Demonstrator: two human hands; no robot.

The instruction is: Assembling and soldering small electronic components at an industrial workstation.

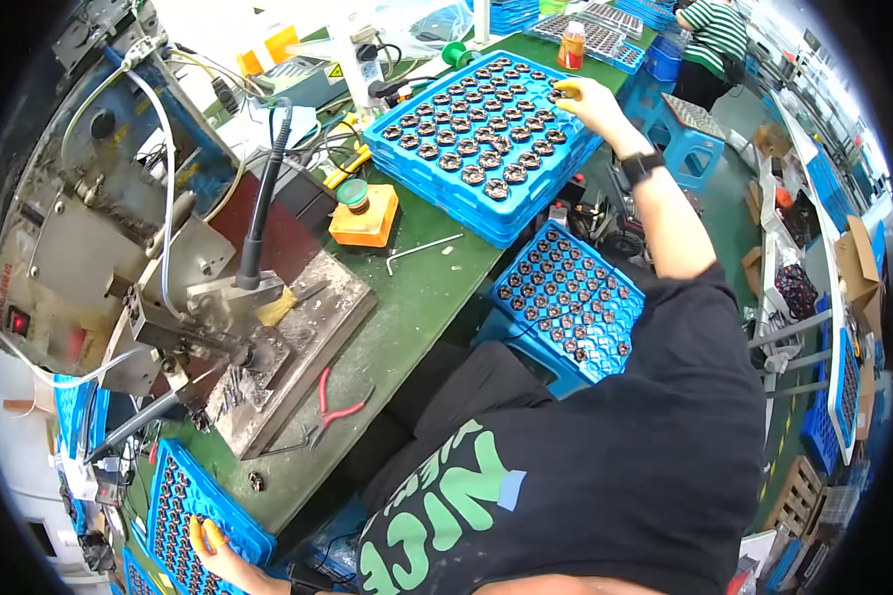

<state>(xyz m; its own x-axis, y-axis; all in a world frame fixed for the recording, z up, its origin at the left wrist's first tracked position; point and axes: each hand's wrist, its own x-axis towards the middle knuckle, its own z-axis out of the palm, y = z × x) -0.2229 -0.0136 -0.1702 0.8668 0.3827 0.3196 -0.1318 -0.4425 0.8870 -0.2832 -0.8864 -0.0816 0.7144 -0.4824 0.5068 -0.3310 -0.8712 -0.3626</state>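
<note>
My right hand point(589, 107), with yellow finger covers, reaches over the far right edge of a blue tray point(496, 220) on top of a stack. Its fingers pinch at a small round dark coil part point(555, 96) in the tray's last column. Rows of the same parts fill this tray. At the lower left my left hand point(218, 557), also in yellow finger covers, is over another blue tray point(253, 535) of such parts. Its covered fingertips are close together; what lies between them is too small to make out. One loose coil part point(257, 481) lies on the green table near that tray.
A bench machine point(258, 337) with a metal base stands at left. Red-handled pliers point(345, 409), a hex key point(425, 248) and an orange button box point(365, 220) lie on the green table. Another filled blue tray point(566, 297) rests on a stool. A person point(714, 45) is beyond.
</note>
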